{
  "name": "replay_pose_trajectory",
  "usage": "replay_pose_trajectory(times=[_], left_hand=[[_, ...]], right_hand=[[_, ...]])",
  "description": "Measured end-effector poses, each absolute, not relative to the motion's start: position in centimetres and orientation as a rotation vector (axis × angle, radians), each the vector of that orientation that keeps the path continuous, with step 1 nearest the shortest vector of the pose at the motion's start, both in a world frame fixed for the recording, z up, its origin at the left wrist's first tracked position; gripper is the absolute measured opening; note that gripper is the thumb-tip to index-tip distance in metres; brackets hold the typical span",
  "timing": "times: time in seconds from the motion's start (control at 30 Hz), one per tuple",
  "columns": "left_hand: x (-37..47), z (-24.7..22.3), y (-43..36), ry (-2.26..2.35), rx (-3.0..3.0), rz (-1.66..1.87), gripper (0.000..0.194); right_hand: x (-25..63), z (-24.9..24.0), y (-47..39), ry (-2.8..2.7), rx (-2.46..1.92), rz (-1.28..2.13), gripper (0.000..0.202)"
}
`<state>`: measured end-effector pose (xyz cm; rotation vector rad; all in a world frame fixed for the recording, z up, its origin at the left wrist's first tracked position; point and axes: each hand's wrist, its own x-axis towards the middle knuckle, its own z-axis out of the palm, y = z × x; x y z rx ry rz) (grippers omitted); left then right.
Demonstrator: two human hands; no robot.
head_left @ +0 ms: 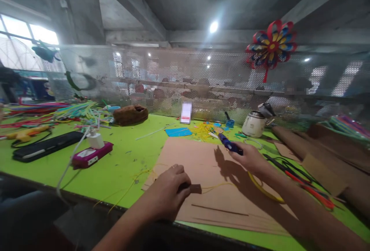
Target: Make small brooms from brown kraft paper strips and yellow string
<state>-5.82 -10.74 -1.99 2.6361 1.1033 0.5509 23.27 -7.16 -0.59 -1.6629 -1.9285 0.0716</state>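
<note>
My left hand (173, 189) is closed on a small brown strip bundle (195, 188) just above the cardboard sheet (187, 154). Thin yellow cord (216, 186) runs from near that bundle toward the right. Raised over the sheet's right part, my right hand (250, 158) grips a dark blue tool (228, 142) that points up and left. Its exact kind is hard to make out. A thin dark stick (219, 210) lies on the cardboard near the front edge.
The green table (124, 166) holds a purple power strip (92, 154) and black case (47, 146) at left, a blue sheet (178, 132), yellow scraps (204, 131) and phone (186, 113) at back, white pot (253, 124) and orange-handled tool (315, 193) at right.
</note>
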Motion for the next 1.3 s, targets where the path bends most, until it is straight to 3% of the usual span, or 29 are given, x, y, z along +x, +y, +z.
replay_pose_trajectory(times=[0.27,0.53,1.3], left_hand=[[-5.7,-2.0,-10.7,1.076,2.660,0.551,0.020],[-5.7,-1.9,-10.9,1.074,2.676,0.561,0.019],[-5.8,-2.7,-10.7,0.981,2.722,0.621,0.016]], right_hand=[[23.3,0.9,-12.1,-1.764,-1.246,0.790,0.041],[23.6,0.1,-13.1,-1.739,-1.132,1.095,0.042],[22.2,-0.5,-14.3,-1.996,-1.313,1.084,0.050]])
